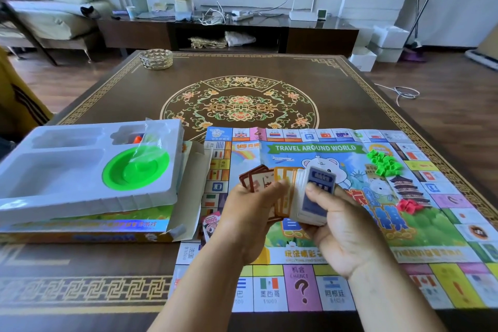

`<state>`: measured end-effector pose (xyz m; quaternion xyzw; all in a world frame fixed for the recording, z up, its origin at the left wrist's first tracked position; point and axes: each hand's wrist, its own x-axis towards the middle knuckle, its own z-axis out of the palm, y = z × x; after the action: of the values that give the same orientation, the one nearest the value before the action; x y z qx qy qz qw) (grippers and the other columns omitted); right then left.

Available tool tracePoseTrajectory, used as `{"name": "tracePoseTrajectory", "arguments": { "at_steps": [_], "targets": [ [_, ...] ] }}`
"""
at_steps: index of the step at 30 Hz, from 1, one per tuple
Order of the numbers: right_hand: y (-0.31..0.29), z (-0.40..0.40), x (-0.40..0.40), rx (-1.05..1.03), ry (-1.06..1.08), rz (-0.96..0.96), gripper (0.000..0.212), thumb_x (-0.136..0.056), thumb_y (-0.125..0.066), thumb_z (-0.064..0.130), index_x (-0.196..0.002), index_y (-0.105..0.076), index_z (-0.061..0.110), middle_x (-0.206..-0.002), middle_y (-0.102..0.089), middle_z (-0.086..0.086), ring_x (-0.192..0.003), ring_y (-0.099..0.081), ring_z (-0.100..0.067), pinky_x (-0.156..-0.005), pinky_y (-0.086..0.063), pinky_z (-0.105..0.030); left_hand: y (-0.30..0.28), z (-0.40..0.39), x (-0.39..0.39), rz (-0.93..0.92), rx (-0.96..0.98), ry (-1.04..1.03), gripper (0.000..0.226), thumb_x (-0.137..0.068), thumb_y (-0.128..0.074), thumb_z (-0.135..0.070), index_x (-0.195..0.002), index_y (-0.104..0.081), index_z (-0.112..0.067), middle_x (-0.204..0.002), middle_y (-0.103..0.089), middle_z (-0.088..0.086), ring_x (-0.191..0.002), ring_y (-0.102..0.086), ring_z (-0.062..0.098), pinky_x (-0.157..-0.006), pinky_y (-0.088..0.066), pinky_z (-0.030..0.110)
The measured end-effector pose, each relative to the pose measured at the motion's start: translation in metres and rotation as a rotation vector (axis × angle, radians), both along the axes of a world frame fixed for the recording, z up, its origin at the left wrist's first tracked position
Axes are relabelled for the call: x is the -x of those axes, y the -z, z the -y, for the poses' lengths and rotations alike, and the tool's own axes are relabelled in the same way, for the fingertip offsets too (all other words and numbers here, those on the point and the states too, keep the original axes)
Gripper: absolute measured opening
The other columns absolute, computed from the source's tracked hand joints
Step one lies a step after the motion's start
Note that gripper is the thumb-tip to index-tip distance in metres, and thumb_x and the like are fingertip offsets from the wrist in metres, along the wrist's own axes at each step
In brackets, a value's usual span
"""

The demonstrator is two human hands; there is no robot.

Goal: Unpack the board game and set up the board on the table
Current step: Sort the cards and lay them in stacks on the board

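The paper game board (442,226) lies unfolded on the table's near right part, printed "TRAVEL AROUND WORLD". Above it, my left hand (250,213) grips a fan of brown and orange cards (258,178). My right hand (342,234) holds a thick stack of blue-backed cards (315,197), thumb on top. Small green houses (384,163) and red pieces (409,205) lie in heaps on the board's right side. To the left, the white plastic tray (54,170) rests on the game box (86,232), holding a green round dish (134,172) and a clear bag.
The dark patterned table (237,108) has a glass ashtray (156,58) at its far left. Paper money (211,221) sits by the box flap. A low TV cabinet (229,29) with cables stands behind the table; a white cable (404,93) lies on the floor at right.
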<state>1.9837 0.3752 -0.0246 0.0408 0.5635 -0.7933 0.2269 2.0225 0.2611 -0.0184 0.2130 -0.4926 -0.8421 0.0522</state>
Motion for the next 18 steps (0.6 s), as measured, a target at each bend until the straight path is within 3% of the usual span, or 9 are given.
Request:
{"name": "tracePoseTrajectory", "arguments": {
  "at_steps": [6, 13, 18],
  "targets": [
    [0.0039, -0.0011, 0.0022, 0.013, 0.011, -0.018, 0.018, -0.088, -0.056, 0.01, -0.103, -0.065, 0.011, -0.087, -0.068, -0.015, -0.07, -0.061, -0.025, -0.057, -0.046, -0.03, 0.0009, -0.0008, 0.0009, 0.028, 0.031, -0.044, 0.01, -0.082, -0.065, 0.001, -0.078, -0.068, -0.008, -0.074, -0.073, 0.007, -0.062, -0.068, 0.015, -0.056, -0.054, 0.024],
    [0.0035, -0.0019, 0.0027, 0.012, 0.026, -0.004, 0.013, -0.09, -0.055, 0.011, -0.095, -0.066, 0.015, -0.075, -0.069, -0.007, -0.062, -0.061, -0.019, -0.052, -0.044, -0.028, 0.0018, -0.0001, 0.0007, -0.006, -0.003, -0.017, 0.007, -0.084, -0.065, -0.003, -0.084, -0.069, -0.008, -0.083, -0.074, 0.009, -0.069, -0.069, 0.017, -0.063, -0.057, 0.027],
    [0.004, -0.0034, 0.0049, 0.042, 0.05, 0.005, 0.018, -0.091, -0.054, 0.011, -0.104, -0.066, 0.013, -0.085, -0.07, -0.011, -0.066, -0.065, -0.02, -0.053, -0.049, -0.028, 0.0043, 0.0017, 0.0019, -0.005, -0.029, -0.01, 0.01, -0.087, -0.062, -0.007, -0.082, -0.07, -0.011, -0.079, -0.072, 0.007, -0.066, -0.067, 0.014, -0.063, -0.054, 0.026]
  ]
}}
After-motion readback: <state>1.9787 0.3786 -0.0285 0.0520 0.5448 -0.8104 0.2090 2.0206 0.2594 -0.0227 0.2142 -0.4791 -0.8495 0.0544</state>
